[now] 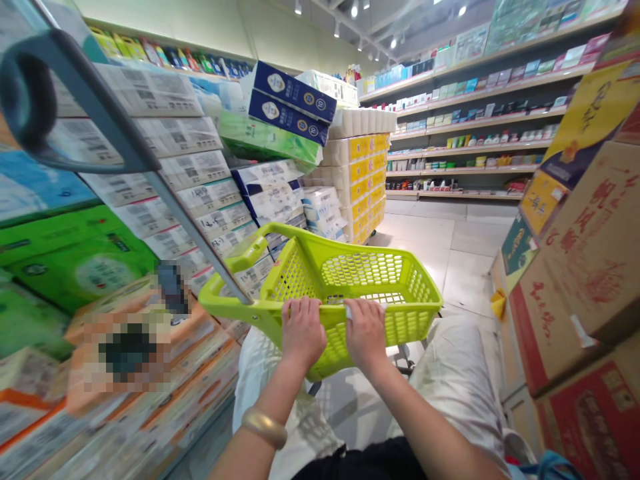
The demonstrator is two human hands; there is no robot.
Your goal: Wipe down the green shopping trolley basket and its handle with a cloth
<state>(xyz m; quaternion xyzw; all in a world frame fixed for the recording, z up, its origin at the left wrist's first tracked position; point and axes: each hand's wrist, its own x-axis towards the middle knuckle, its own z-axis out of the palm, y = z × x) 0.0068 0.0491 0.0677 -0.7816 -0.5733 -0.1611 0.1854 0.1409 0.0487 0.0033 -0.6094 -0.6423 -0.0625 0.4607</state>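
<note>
A lime-green rolling shopping basket point(345, 247) with perforated sides stands tilted between my knees, and no goods show inside it. Its grey metal pull rod point(193, 230) runs up to a dark loop handle point(75, 107) at the upper left. My left hand point(303, 337) is closed over the near rim, fingers curled inward. Just to its right, my right hand point(367, 333) also wraps over this rim. Small bits of a white tissue or cloth point(383, 308) show at its fingers, mostly hidden. A gold-coloured bangle point(264, 429) circles my left wrist.
Stacked paper packs point(200, 193) rise close on the left, with blue tissue boxes point(293, 103) on top. Cardboard cartons point(590, 247) line the right. Beyond the basket, pale floor tiles point(465, 267) lead to stocked shelves point(465, 123). A pixelated patch covers the lower left.
</note>
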